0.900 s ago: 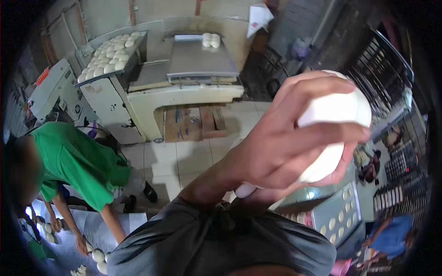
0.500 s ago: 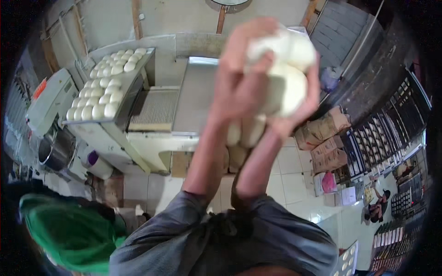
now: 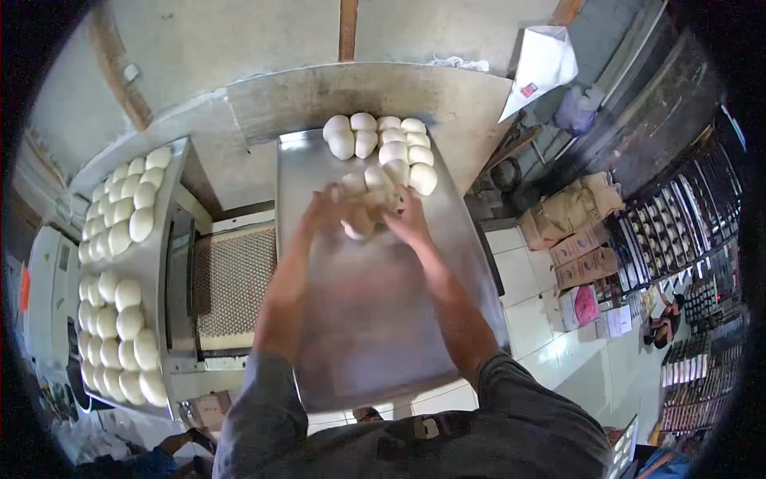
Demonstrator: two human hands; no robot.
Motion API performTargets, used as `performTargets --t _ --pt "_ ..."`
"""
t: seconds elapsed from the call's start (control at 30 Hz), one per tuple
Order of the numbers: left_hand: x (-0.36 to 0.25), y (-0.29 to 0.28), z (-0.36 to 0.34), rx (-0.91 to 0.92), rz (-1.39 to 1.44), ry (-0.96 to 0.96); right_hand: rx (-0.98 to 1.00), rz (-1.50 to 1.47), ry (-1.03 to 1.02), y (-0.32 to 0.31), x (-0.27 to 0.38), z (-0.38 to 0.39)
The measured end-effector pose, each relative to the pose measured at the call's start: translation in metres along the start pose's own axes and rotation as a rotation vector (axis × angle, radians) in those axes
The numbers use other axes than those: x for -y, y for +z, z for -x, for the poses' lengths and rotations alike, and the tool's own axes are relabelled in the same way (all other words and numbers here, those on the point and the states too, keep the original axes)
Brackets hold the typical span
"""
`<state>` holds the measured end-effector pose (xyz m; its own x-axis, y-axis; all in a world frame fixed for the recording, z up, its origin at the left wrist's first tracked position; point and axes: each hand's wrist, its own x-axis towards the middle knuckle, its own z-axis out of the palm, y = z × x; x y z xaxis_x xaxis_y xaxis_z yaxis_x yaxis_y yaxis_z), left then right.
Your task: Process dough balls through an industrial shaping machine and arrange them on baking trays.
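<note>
Several round, pale dough balls are clustered between my two hands, low over the metal tabletop. From the left, my left hand presses its curved fingers against the cluster. My right hand closes on the opposite side. Both hands are slightly blurred, and the fingers partly hide the dough. Just beyond them, more dough balls rest in touching groups near the far edge, the right-hand group reaching close to my right fingers.
At the left, a raised machine top carries two batches of dough balls. A ridged panel lies between it and the table. To the right are brown paper sacks, tray racks and a distant person.
My hands have come down from high up, bringing the dough balls to the tabletop. My view has shifted toward the metal table, and the green-clad figure at lower left has left view.
</note>
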<state>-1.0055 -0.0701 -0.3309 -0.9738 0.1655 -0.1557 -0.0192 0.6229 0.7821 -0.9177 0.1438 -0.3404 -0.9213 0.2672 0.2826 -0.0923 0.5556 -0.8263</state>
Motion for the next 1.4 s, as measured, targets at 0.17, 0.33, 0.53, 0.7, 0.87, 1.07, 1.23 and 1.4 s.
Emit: performTargets --t 0.17,0.33,0.53,0.7,0.87,1.07,1.23,1.4 --pt "-0.006 0.011 -0.007 0.150 0.401 0.184 0.116 -0.309 0.195 0.029 0.020 -0.031" --pt "-0.028 -0.027 -0.027 0.198 0.678 0.143 0.170 -0.559 0.238 0.014 0.041 -0.071" --pt "-0.056 -0.048 -0.028 -0.249 0.133 0.271 -0.078 0.139 -0.226 -0.030 0.040 -0.037" --pt "-0.137 -0.051 0.073 -0.155 0.317 0.619 0.102 0.109 0.277 -0.125 0.031 0.103" --pt "-0.213 0.010 0.268 0.292 0.559 1.000 -0.328 0.430 -0.032 -0.205 0.027 0.318" --pt "-0.200 0.179 0.502 1.331 0.280 0.794 -0.277 0.212 0.896 -0.259 -0.025 0.634" --pt "-0.172 0.299 0.683 1.869 -0.064 0.904 -0.881 0.154 1.632 -0.225 -0.023 0.938" --pt "-0.162 0.396 0.819 2.305 -0.459 0.819 -1.862 0.327 1.683 -0.208 0.112 1.126"
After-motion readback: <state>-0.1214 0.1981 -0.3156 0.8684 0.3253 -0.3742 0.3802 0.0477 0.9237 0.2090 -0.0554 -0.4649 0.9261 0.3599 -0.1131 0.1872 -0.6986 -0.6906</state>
